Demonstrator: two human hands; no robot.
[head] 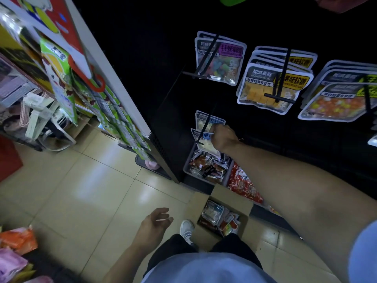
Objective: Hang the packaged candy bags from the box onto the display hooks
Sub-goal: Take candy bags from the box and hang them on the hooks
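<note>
Already the display carries stock: relative to the cardboard box [222, 213] on the floor, three upper hooks well above it hold stacks of candy bags [274, 86], and a lower hook [204, 129] nearer to it holds a few more. The right hand [223, 138] is at that lower hook, fingers closed on the top edge of a white-and-blue bag [206, 137], which looks to be partway onto the prong (whether its hole has cleared the tip is not clear). The left hand [157, 222] hangs open and empty just left of the box, beside a white shoe [186, 228]. The box still shows several packets inside, so by my reading a good share of the hanging is left. Room is tight ahead: a grey bin [206, 166] of snacks sits between the box and the lower hook, and a white shelf edge [122, 94] runs up on the left of the box. The tiled floor [81, 190] left of the box is open, giving the free hand space to reach in.
</note>
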